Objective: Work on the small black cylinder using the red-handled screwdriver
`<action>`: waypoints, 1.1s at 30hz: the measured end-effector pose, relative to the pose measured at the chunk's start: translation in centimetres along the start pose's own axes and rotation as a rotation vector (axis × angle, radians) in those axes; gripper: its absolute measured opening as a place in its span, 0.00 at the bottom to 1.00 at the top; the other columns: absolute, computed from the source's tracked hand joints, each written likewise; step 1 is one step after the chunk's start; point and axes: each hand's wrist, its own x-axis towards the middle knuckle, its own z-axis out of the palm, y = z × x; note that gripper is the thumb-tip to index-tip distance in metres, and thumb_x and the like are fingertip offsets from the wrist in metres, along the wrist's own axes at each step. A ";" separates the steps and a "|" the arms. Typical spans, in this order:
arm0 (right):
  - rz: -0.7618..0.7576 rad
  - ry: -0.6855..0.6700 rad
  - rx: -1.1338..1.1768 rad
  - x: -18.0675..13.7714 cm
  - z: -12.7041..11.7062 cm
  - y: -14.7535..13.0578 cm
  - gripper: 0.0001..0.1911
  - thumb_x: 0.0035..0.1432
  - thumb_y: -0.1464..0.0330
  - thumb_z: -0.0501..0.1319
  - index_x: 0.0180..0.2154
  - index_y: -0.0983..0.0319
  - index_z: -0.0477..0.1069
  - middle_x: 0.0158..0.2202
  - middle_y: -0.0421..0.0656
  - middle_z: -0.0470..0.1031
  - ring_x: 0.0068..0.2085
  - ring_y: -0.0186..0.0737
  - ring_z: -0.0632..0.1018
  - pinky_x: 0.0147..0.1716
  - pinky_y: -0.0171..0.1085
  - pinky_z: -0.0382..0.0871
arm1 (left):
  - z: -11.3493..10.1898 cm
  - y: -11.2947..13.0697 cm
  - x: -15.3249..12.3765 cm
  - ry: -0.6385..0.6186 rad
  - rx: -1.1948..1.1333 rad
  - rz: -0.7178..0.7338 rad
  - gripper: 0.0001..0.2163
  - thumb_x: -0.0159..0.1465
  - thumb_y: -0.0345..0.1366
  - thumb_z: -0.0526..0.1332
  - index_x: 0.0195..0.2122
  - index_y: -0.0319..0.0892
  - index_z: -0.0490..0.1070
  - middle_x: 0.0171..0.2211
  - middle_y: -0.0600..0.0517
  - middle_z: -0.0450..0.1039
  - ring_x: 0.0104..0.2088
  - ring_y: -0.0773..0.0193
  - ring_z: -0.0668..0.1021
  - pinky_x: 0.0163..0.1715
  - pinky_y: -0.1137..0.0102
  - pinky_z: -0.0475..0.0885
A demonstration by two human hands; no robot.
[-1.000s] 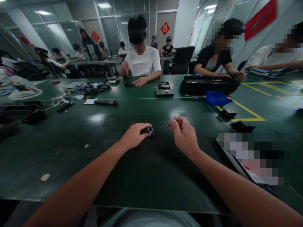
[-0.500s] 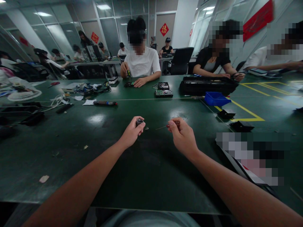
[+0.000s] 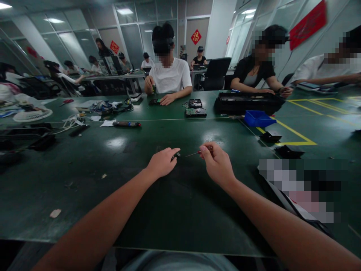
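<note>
Your left hand (image 3: 161, 163), clamped on the tube (image 3: 172, 157), has just rolled palm-down, hiding most of it, so the screwdriver (image 3: 200, 152) your right hand (image 3: 218, 163) grips apparently stands idle.

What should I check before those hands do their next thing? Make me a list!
1. Screwdriver gripped in the right hand: ok.
2. Screwdriver tip apart from the left hand: ok, there's a gap, though it points that way.
3. Dark object held firmly in the left hand: cannot tell, mostly hidden.
4. Small silvery piece by the left fingertips loose or attached: cannot tell.
5. Blue tray away from both hands: ok, off to the right.
</note>
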 end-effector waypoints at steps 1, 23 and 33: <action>-0.001 -0.001 0.000 0.0 0.0 0.0 0.13 0.69 0.59 0.54 0.38 0.59 0.71 0.30 0.42 0.77 0.33 0.41 0.79 0.34 0.40 0.68 | 0.1 0.1 0.2 -0.011 0.037 -0.006 0.20 0.70 0.42 0.53 0.62 0.49 0.67 0.46 0.47 0.74 0.42 0.55 0.77 0.38 0.64 0.71; -0.016 -0.013 0.001 0.1 0.0 0.2 0.12 0.68 0.60 0.54 0.37 0.59 0.71 0.30 0.42 0.78 0.34 0.42 0.79 0.35 0.39 0.67 | -7.7 -7.4 -1.7 0.200 -1.428 -0.662 0.07 0.65 0.33 0.57 0.40 0.39 0.72 0.30 0.52 0.69 0.22 0.69 0.68 0.17 0.76 0.57; 0.011 -0.049 0.017 0.2 0.3 0.5 0.13 0.68 0.59 0.54 0.38 0.59 0.71 0.32 0.43 0.79 0.34 0.42 0.80 0.35 0.40 0.69 | -17.0 -17.2 -12.4 0.778 -1.148 -0.994 0.09 0.69 0.29 0.50 0.33 0.37 0.65 0.21 0.58 0.67 0.24 0.73 0.67 0.26 0.80 0.65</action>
